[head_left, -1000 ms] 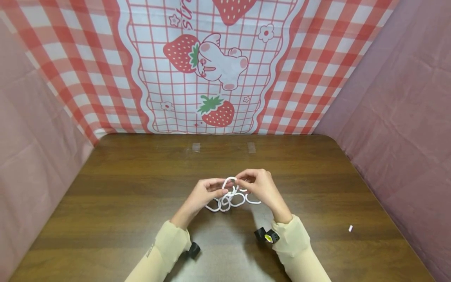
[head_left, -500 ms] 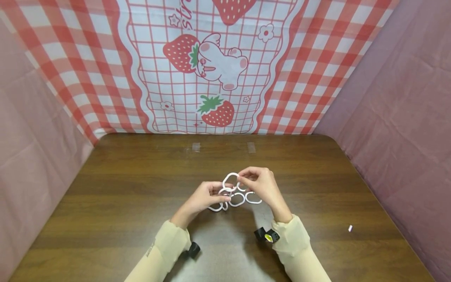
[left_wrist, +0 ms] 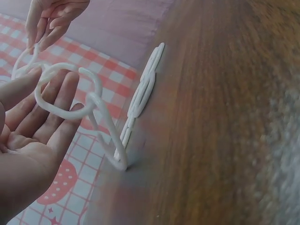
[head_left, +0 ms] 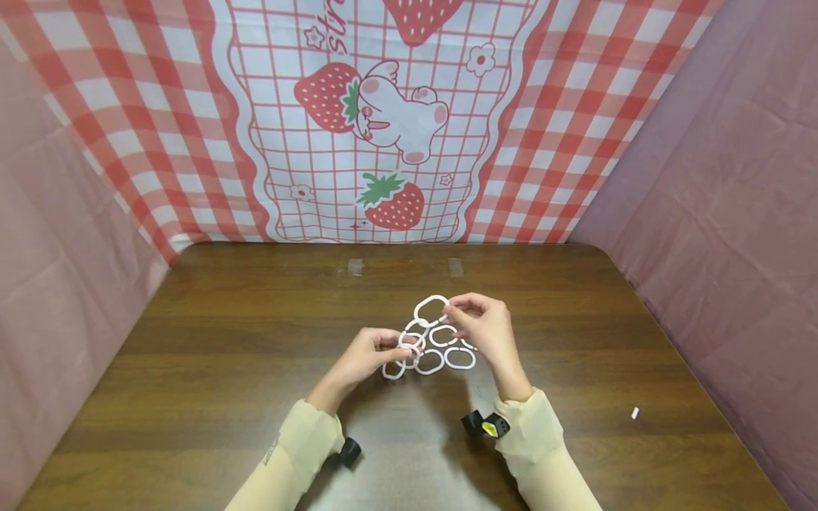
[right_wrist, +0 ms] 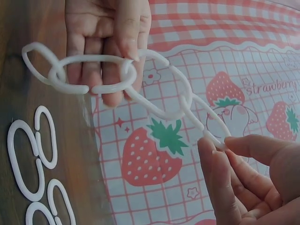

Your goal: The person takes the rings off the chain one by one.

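Above the table hangs a short chain of white plastic links (right_wrist: 181,82), each an oval ring with a small gap, strung between both hands. My right hand (head_left: 486,330) pinches the end link (head_left: 432,297) between thumb and fingertips, higher and farther right. With the palm turned up, my left hand (head_left: 367,355) holds a middle link (right_wrist: 112,87) between thumb and fingers. Another link (left_wrist: 112,133) dangles from the left-hand end, its lower edge close to the tabletop. Several loose links (head_left: 459,367) lie flat on the wood below and beyond the hands.
The brown wooden table (head_left: 255,305) bears a small white piece (head_left: 635,412) at the right. Two clear tape strips (head_left: 455,267) stick near its back edge. A strawberry-print cloth (head_left: 390,113) hangs behind, with pink cloth (head_left: 722,177) at the sides.
My right hand has moved up and to the right with the end link, drawing out the chain that was bunched between the hands. My left hand has barely shifted.
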Tool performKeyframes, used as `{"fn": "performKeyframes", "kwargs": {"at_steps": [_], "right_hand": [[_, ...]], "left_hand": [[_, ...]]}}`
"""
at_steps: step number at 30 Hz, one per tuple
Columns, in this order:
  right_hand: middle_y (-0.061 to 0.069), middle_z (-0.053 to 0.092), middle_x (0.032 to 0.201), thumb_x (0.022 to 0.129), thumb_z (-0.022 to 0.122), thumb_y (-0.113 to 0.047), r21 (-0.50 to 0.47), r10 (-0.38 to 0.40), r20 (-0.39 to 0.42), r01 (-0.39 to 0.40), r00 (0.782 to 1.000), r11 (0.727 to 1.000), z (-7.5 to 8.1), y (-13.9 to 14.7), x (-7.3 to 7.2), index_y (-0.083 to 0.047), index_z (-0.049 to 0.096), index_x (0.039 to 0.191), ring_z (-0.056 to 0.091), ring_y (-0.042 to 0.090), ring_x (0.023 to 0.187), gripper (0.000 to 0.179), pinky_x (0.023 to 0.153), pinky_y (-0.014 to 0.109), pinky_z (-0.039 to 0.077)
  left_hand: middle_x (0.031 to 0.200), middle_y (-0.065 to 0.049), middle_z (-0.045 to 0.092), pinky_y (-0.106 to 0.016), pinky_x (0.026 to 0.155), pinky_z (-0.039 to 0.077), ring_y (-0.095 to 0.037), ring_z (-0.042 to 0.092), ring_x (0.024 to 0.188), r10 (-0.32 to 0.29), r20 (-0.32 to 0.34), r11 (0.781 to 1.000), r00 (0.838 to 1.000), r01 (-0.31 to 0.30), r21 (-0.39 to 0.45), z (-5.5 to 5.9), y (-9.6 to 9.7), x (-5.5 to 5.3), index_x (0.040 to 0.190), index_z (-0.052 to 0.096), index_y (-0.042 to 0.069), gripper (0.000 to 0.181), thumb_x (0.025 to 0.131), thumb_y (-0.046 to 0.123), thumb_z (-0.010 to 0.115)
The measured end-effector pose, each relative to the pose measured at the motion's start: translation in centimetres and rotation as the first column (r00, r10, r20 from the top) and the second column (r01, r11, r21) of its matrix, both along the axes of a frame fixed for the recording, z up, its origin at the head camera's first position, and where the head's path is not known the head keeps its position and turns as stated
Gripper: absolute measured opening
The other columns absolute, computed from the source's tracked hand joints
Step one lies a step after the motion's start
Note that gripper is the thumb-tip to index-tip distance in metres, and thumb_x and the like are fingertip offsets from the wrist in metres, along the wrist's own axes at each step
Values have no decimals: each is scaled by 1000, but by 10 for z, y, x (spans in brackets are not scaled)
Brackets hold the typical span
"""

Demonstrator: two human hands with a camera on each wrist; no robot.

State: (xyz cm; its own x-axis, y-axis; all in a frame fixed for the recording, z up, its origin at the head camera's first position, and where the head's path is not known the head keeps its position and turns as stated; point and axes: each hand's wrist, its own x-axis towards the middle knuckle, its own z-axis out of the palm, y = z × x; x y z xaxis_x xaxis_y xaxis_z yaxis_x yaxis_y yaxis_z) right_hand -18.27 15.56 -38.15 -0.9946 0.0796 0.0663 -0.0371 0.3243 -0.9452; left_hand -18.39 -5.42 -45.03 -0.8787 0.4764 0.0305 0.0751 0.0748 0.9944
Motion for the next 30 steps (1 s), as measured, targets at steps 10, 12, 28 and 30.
{"fn": "performKeyframes", "kwargs": {"at_steps": [10, 12, 28, 30], "right_hand": [[12, 75, 84, 87, 70, -6, -40, -39, -24, 38, 999, 998, -2, 4, -2, 5, 70, 105, 67, 1, 63, 22, 64, 42, 62], [14, 75, 85, 86, 70, -5, -40, -35, -26, 34, 999, 999, -2, 4, -2, 6, 70, 107, 67, 1, 63, 23, 64, 43, 62], [23, 72, 87, 85, 68, 2, -117, 69, 23, -66, 997, 991, -4, -7, 1, 15, 64, 99, 69, 9, 69, 19, 59, 29, 62], [25, 72, 89, 85, 69, 3, -125, 84, 30, -80, 996, 989, -4, -9, 2, 16, 63, 99, 68, 6, 67, 20, 60, 29, 62]], "left_hand": [[104, -35, 66, -38, 86, 59, -12, 72, 83, 101, -97, 988, 990, -89, 127, 1, -2, -3, 107, 64, -17, 23, 92, 1, 60], [105, -36, 65, -36, 85, 60, -12, 72, 83, 134, -115, 981, 984, -115, 153, 2, -2, -3, 106, 63, -19, 23, 92, -1, 60], [90, -33, 69, -20, 67, 58, -2, 66, 67, 295, -103, 951, 950, -281, 130, 8, 2, 0, 98, 67, -16, 18, 86, -3, 68], [88, -33, 69, -18, 65, 57, -1, 64, 67, 297, -115, 951, 948, -283, 122, 8, 2, 1, 97, 68, -15, 17, 85, -3, 69]]}}
